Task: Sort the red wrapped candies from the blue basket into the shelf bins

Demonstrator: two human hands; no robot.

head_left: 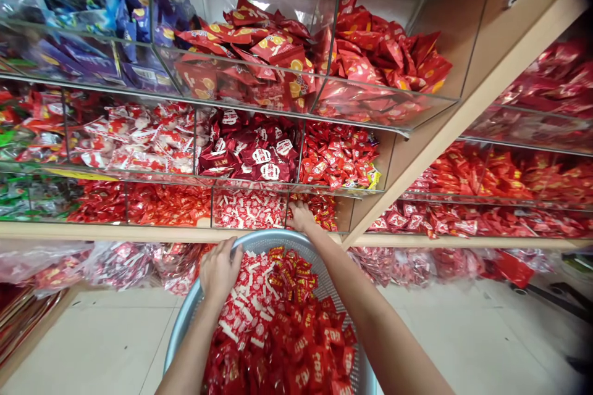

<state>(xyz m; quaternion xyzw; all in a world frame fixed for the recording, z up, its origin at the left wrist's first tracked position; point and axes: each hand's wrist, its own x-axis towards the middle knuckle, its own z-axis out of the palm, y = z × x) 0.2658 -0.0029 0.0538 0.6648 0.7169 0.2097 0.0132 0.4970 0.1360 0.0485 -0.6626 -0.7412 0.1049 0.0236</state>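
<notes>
A blue-grey plastic basket [180, 327] stands below the shelf front, with its far rim close to the wooden edge. My left hand [218, 271] is closed over the basket's left rim. Inside lie white-and-red wrapped candies [248, 296], small red-and-yellow candies [294, 274] and larger red packets [319, 352]. My right hand [303, 217] reaches over the far rim into a bottom-shelf bin of small red candies [327, 210], beside the clear divider. Its fingers are small and partly hidden, so their grip is unclear. Left of that bin sits a bin of white-and-red candies [250, 207].
Clear-walled shelf bins hold red packets [278, 49], dark red packets [254, 145] and blue packets [88, 6]. A slanting wooden upright [467, 105] divides the shelves on the right. Plastic bags of candies [125, 265] lie under the shelf, above the tiled floor [125, 333].
</notes>
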